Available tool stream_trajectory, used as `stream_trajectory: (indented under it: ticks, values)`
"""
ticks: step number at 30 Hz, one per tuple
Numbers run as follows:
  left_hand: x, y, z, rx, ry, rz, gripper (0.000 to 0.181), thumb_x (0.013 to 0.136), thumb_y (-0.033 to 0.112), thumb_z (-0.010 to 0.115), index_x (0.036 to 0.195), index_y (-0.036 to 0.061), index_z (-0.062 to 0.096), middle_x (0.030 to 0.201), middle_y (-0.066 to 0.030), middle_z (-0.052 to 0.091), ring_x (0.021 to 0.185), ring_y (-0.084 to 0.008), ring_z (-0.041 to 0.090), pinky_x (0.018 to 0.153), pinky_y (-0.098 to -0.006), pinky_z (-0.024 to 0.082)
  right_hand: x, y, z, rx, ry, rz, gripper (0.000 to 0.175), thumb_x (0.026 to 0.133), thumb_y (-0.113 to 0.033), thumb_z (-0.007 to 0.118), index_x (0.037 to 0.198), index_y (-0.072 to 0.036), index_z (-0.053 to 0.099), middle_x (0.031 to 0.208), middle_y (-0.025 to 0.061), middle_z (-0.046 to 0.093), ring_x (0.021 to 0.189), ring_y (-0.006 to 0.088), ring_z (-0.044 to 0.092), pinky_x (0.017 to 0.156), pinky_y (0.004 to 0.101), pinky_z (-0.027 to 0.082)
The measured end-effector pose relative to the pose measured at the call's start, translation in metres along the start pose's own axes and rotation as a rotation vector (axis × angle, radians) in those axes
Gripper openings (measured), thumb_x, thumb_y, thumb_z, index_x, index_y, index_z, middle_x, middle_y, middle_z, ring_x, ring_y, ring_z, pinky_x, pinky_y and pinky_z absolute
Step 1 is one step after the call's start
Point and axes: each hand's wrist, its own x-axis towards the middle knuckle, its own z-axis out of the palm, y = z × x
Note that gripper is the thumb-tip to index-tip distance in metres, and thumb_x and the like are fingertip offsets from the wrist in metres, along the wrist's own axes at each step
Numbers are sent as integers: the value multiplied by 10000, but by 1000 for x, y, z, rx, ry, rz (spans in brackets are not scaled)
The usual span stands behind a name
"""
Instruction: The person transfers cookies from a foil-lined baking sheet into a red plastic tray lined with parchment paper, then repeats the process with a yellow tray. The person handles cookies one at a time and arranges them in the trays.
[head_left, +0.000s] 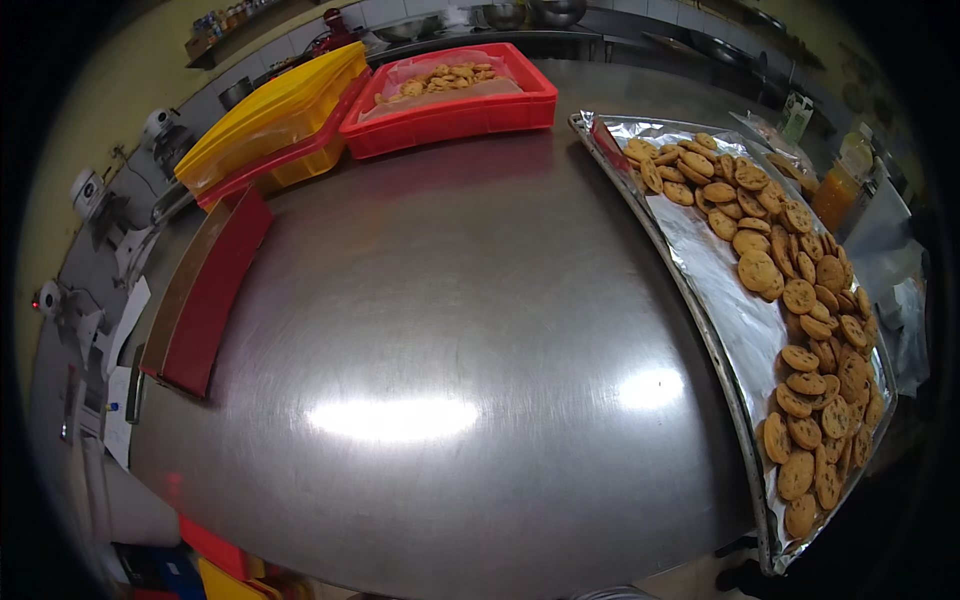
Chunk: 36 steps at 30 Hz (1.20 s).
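Observation:
Neither of my hands is in view. Before me lies a stainless steel table (450, 300) with bright light reflections on its top. Along its right side sits a metal baking tray (697, 315) lined with aluminium foil. Many chocolate chip cookies (799, 296) are heaped on the foil, mostly towards the tray's outer side. At the far edge stands a red plastic crate (457, 124) with paper lining and more cookies (450, 79) inside. Beside it is a yellow plastic crate (300, 161) with clear plastic film showing. A long red cardboard box (217, 300) rests at the table's left edge.
Bottles, one with orange liquid (836, 191), and a carton (796, 112) stand beyond the tray. White stand mixers (90, 195) line the left wall. Metal bowls (502, 15) sit on the back counter. Red and yellow crates (217, 547) are low at the bottom left.

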Motion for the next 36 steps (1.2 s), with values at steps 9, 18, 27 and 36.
stream_trajectory:
  ticks: [9, 18, 27, 36]
  values:
    - [-64, 6, -30, 402, -7, 279, 524, 1084, 413, 383, 1469, 86, 522, 1351, -113, 646, 1249, -224, 604, 1059, -379, 462, -61, -27, -21, -322, 217, -235, 282, 773, -216, 682, 1019, -79, 662, 1004, 145, 681, 965, 355, 606, 864, 509, 475]
    - [-123, -51, -37, -6, 32, 415, 436, 1066, 328, 506, 1383, 36, 570, 1301, -83, 658, 1209, -156, 608, 1075, -333, 447, -185, -49, -49, -697, 525, -756, 216, 695, -128, 708, 907, -89, 690, 969, 167, 682, 999, 400, 599, 912, 530, 462]
    - [-254, -131, -72, -368, -59, 219, 525, 986, 292, 633, 1440, 43, 551, 1360, -131, 648, 1263, -235, 604, 1118, -338, 416, -321, -65, -74, -913, 890, -1484, 147, 636, -86, 708, 712, -135, 592, 749, 84, 583, 842, 333, 578, 724, 485, 449]
    - [-240, -224, -159, 499, -66, 247, 521, 990, 410, 581, 1396, 84, 610, 1357, -123, 659, 1286, -240, 598, 1116, -340, 420, -381, 31, -39, 21, 835, -871, 252, 737, -35, 686, 988, -60, 701, 993, 135, 699, 910, 378, 641, 870, 475, 509]
